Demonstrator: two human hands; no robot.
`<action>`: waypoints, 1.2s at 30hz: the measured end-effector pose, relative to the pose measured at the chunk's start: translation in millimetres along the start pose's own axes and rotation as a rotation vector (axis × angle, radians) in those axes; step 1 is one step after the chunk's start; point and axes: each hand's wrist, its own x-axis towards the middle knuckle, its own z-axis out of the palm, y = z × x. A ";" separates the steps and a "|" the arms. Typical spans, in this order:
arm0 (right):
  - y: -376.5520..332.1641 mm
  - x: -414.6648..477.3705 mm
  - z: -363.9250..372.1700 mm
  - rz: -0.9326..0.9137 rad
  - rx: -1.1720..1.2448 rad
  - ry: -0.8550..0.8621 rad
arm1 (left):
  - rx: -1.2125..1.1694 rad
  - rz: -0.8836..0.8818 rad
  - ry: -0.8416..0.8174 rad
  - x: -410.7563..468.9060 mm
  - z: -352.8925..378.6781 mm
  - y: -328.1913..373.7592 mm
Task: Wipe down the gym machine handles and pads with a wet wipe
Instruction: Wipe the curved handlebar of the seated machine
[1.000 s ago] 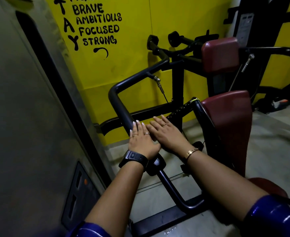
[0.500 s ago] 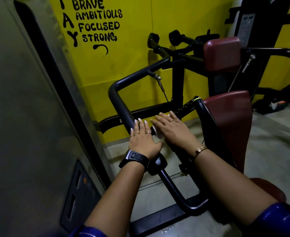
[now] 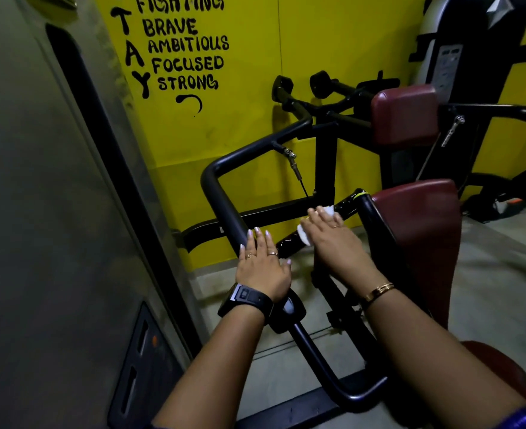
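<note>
A grey metal panel (image 3: 38, 212) fills the left side; beside it stands a yellow painted wall (image 3: 240, 134) with black lettering; in front of the wall runs a bent black tubular bar (image 3: 221, 196). The left hand (image 3: 263, 270), wearing a black wristwatch (image 3: 247, 297), rests flat on this bar with its fingers straight and together, gripping nothing. Just to its right the right hand (image 3: 336, 239), with a gold bracelet (image 3: 379, 291), lies with straight fingers pressing a white wet wipe (image 3: 302, 234) onto the glossy black machine handle (image 3: 288, 244); the wipe shows at the fingertips and under the palm. Furthest right sits a maroon padded cushion (image 3: 419, 224), with a smaller maroon pad (image 3: 405, 114) above it.
</note>
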 end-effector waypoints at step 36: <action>-24.1 6.2 8.4 -0.071 0.256 -0.011 | -0.024 -0.011 0.014 -0.8 -0.1 1.0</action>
